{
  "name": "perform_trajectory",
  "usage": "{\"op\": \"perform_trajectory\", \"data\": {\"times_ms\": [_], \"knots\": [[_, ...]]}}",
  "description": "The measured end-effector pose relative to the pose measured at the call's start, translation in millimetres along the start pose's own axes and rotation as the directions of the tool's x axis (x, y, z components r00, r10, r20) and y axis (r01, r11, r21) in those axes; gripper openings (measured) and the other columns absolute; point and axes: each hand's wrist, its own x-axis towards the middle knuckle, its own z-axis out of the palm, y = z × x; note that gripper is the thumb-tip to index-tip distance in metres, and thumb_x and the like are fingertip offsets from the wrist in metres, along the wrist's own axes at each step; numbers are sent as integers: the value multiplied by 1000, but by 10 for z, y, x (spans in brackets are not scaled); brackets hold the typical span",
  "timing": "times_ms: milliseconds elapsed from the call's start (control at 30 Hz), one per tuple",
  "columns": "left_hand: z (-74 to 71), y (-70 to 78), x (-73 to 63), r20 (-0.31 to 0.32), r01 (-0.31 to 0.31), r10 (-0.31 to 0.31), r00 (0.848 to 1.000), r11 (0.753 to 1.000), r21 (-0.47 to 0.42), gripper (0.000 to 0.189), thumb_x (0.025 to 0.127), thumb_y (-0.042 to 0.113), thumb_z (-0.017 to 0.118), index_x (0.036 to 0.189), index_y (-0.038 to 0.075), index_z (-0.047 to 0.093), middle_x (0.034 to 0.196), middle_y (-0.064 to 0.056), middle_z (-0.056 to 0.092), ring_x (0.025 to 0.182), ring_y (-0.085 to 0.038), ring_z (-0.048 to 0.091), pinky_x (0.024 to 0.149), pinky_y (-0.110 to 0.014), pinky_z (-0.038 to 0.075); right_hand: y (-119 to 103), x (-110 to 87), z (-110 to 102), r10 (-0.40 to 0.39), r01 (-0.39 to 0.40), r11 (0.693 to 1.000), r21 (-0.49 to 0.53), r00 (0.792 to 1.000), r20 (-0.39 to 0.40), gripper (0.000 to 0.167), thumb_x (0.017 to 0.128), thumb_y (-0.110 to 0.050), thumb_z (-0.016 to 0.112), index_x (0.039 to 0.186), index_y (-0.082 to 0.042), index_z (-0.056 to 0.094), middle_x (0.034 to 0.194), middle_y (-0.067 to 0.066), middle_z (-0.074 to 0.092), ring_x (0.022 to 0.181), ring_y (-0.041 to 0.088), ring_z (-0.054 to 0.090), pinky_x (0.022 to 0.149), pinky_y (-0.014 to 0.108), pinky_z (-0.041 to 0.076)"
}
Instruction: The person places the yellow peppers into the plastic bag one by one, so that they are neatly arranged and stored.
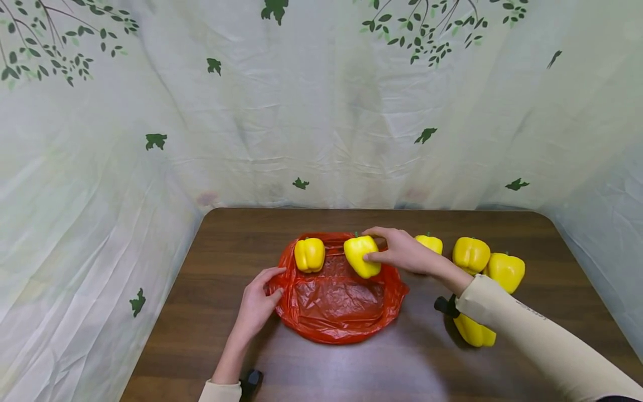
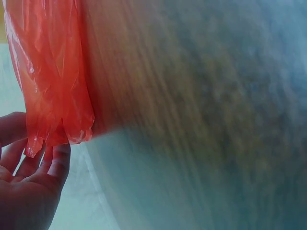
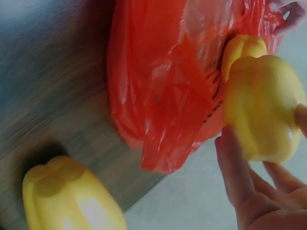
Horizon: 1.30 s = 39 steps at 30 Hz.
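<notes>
yellow, the pepper the right hand pinches looks light, firm, slick, best held by its sides; the left hand pinches the red bag.

Head view: light falls evenly and diffusely before me; a pale sheen lies on the wooden table, and small highlights crease the red plastic bag. Left wrist view: hazy, the table smeared by blur, my left hand darkened against paler ground. Right wrist view: dim; shadow and white glare mark the lower-left yellow bell pepper.
</notes>
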Motion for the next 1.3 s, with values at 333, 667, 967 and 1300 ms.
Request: {"op": "perform_trajectory", "data": {"times_ms": [333, 667, 967, 1300], "knots": [[-4, 3, -16, 4, 5, -5, 1000, 1000, 2, 41, 88, -6, 64, 125, 13, 65, 131, -6, 57, 120, -26, 54, 98, -46, 48, -29, 150, 117, 47, -48, 998, -33, 998, -36, 57, 87, -34, 75, 134, -9, 57, 123, 7, 63, 104, 22, 59, 89, 40, 52], [-11, 2, -8, 8, 16, -16, 1000, 1000, -6, 41, 89, -4, 64, 125, 14, 64, 131, -6, 57, 119, -27, 55, 97, -45, 49, -99, 285, 222, 84, -84, 996, 3, 996, -28, 56, 88, -33, 74, 134, -6, 56, 127, 12, 60, 97, 22, 60, 84, 36, 55], [-5, -21, -9, -4, 0, 0, 1000, 1000, 4, 42, 87, -7, 65, 125, 13, 65, 130, -7, 58, 119, -27, 55, 97, -47, 49, -134, 377, 318, 145, -145, 989, -2, 988, -59, 58, 88, -32, 74, 136, -5, 54, 124, 12, 61, 93, 23, 60, 81, 35, 56], [4, -21, -8, -24, -30, 30, 999, 1000, 4, 42, 85, -9, 64, 123, 10, 66, 129, -9, 59, 120, -27, 55, 98, -47, 48, -117, 473, 431, 193, -193, 981, 8, 978, -74, 58, 88, -32, 74, 134, -4, 55, 119, 11, 63, 88, 21, 61, 73, 32, 55]]}}
